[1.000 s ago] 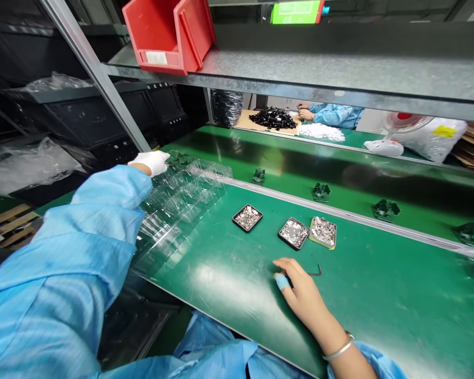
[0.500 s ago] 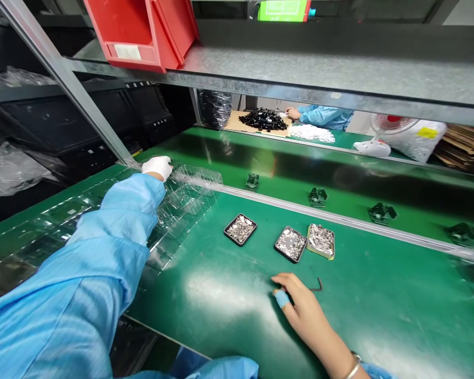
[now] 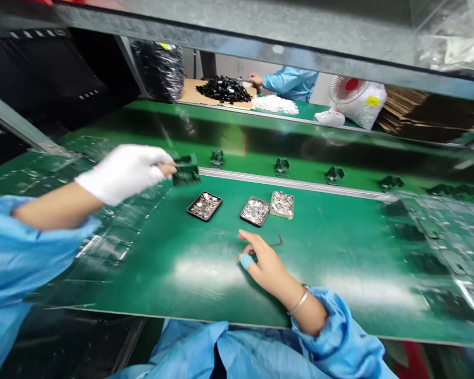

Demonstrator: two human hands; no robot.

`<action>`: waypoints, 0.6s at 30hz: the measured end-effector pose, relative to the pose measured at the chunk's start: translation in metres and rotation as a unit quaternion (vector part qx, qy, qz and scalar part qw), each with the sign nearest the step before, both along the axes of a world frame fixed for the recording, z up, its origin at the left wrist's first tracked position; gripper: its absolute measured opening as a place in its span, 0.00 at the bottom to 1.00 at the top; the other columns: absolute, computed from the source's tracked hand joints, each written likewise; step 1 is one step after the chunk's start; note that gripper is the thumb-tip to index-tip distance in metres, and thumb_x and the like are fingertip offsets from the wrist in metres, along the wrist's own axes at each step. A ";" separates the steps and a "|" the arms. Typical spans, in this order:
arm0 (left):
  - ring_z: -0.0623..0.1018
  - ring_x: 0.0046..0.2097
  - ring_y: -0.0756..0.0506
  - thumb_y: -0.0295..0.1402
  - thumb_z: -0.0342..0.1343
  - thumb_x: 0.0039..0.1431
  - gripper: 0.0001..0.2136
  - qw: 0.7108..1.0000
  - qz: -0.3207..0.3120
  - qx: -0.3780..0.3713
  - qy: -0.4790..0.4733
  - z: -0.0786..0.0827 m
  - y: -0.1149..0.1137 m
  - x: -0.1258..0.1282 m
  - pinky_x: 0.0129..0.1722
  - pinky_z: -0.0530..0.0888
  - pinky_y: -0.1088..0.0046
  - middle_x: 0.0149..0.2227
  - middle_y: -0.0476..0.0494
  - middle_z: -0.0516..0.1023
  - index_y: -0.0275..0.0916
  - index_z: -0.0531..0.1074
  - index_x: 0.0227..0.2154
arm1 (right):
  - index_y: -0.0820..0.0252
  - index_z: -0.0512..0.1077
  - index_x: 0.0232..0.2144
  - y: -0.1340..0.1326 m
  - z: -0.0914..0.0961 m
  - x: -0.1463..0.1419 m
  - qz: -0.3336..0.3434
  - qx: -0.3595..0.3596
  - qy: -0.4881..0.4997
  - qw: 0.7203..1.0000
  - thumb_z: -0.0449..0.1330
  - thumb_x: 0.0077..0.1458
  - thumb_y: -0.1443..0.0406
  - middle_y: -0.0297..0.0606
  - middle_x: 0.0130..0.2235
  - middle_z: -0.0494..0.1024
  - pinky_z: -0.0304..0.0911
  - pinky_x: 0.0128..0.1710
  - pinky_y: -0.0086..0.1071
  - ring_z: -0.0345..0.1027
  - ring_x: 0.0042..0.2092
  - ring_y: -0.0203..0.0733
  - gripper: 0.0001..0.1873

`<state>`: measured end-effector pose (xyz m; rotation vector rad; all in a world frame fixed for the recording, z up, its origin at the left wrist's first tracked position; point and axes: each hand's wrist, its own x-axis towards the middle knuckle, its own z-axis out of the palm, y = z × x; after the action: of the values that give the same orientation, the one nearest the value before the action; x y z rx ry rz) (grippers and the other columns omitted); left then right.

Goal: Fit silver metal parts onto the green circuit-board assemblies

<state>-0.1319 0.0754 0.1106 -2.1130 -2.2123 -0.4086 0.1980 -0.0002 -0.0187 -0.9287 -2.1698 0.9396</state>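
Note:
My left hand, in a white glove with bare fingertips, pinches a dark green plastic part and holds it above the left side of the bench. The part is blurred, so its exact kind is unclear. Bare but for a light blue wrap on the thumb, my right hand hovers low over the green mat with its fingers apart. Close to its fingertips lies a small hex key. Beyond it are a black tray of small metal pieces and a yellowish tray; another black tray sits further left.
Clear plastic blister trays cover the left side. On the right, another blister tray holds dark parts. Similar green parts stand along the conveyor belt behind a metal rail. A metal shelf spans overhead; a co-worker's sleeve shows beyond.
My left hand has come back from the far left blister tray toward the middle, now with a green part in its fingers. The view has swung right; my right hand stays near the hex key.

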 end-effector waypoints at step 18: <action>0.78 0.38 0.40 0.44 0.41 0.60 0.17 0.982 -0.069 -0.151 0.093 -0.050 -0.037 0.087 0.33 0.67 0.65 0.34 0.46 0.79 0.51 0.76 0.34 | 0.60 0.70 0.37 0.010 -0.006 -0.003 0.050 0.051 -0.094 0.993 0.53 0.61 0.70 0.41 0.42 0.75 0.66 0.49 0.35 0.69 0.45 0.41 0.06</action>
<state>-0.0447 0.0381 0.0601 -2.3461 -2.1412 0.1271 0.1946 0.0101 -0.0246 -0.8978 -2.4193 0.8054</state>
